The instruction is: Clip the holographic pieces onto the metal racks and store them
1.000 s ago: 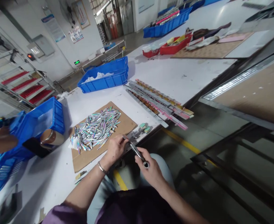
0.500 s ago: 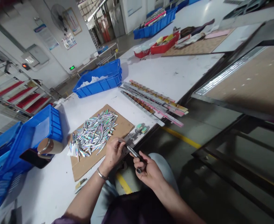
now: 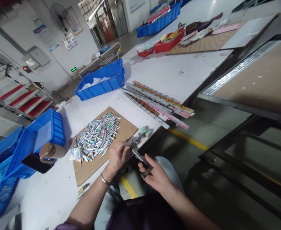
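My left hand [image 3: 116, 157] pinches a small shiny piece at the near edge of the brown cardboard sheet [image 3: 87, 167]. My right hand [image 3: 154, 175] grips a slim dark metal tool [image 3: 139, 157] whose tip meets the piece in my left fingers. Just left of my hands, a heap of iridescent silver leaf-shaped pieces [image 3: 94, 136] lies on the cardboard. A bracelet sits on my left wrist.
Long metal strips with pink and gold parts [image 3: 158, 103] lie to the right. Blue crates stand at the back [image 3: 102, 81] and left [image 3: 35, 137], by a tape roll [image 3: 50, 150] and a phone [image 3: 36, 158]. Red trays [image 3: 167, 43] sit far back. A dark metal frame [image 3: 245, 143] is on the right.
The view shifted slightly; a person's arm at the far left went out of view. My right hand turned the tool a little while both hands stayed together at the cardboard's edge.
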The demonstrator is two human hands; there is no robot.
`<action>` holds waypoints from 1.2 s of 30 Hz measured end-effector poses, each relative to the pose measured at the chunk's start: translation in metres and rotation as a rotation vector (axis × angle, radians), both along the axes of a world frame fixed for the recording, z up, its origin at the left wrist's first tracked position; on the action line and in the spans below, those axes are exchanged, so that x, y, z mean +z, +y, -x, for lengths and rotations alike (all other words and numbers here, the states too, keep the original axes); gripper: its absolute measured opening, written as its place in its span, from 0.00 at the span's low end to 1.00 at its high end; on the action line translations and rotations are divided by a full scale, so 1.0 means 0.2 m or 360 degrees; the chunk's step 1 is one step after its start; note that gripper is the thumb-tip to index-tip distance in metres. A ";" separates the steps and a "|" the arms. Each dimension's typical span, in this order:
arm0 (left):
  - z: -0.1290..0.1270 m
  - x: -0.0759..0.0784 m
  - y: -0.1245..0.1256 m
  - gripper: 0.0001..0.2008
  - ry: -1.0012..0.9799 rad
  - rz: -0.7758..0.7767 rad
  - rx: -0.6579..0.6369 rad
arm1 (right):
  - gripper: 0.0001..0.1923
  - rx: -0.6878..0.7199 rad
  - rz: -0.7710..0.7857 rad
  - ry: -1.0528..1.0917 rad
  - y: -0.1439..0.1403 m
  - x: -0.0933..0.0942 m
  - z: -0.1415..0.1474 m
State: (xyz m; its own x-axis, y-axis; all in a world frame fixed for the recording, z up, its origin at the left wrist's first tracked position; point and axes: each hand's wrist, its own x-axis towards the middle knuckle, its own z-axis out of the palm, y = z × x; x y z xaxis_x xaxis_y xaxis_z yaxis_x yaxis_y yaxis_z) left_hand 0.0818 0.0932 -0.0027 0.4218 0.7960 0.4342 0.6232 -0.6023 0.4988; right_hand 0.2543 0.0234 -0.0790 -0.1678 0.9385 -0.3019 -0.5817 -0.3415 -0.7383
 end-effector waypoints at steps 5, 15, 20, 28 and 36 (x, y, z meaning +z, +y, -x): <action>-0.01 0.01 0.00 0.09 -0.0018 -0.0031 -0.0017 | 0.17 -0.0267 -0.0940 -0.1862 -0.06 0.05 -0.07; 0.00 0.00 -0.01 0.08 -0.0031 0.0037 -0.0009 | 0.28 0.0110 -0.0021 -0.0060 0.01 0.01 0.03; 0.00 -0.01 0.00 0.07 0.0011 0.0053 -0.0032 | 0.16 -0.0074 -0.0856 -0.1623 -0.03 0.07 -0.09; 0.00 -0.02 0.00 0.06 0.0050 0.0163 -0.0018 | 0.25 -0.0131 -0.1483 -0.2813 -0.03 0.13 -0.07; -0.03 -0.04 -0.03 0.06 0.0186 0.0172 0.0067 | 0.14 0.0250 -0.0665 -0.1277 0.06 0.04 -0.14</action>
